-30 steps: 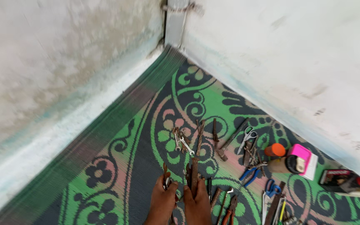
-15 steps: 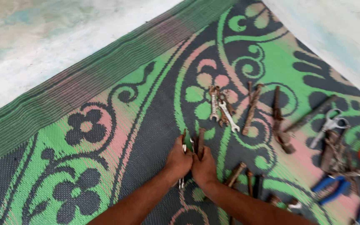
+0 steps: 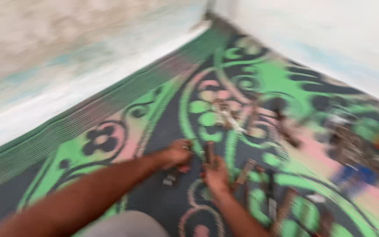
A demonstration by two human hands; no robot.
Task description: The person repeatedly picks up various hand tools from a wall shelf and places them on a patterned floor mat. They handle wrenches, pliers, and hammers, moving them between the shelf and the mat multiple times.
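Rusty tool (image 3: 209,152) held upright by right hand (image 3: 216,174), left hand (image 3: 177,154) beside.

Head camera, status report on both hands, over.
Left hand and right hand gripping rusty tools over patterned mat. View blurred. More tools scattered right.

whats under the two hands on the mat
A green, black and pink patterned woven mat lies under both. The right hand grips a rusty brown tool; what the left hand covers is blurred.

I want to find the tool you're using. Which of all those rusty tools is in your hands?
The rusty brown tool sticking up between the left hand and right hand. The other rusty tools lie flat on the mat, untouched. The picture is blurry.
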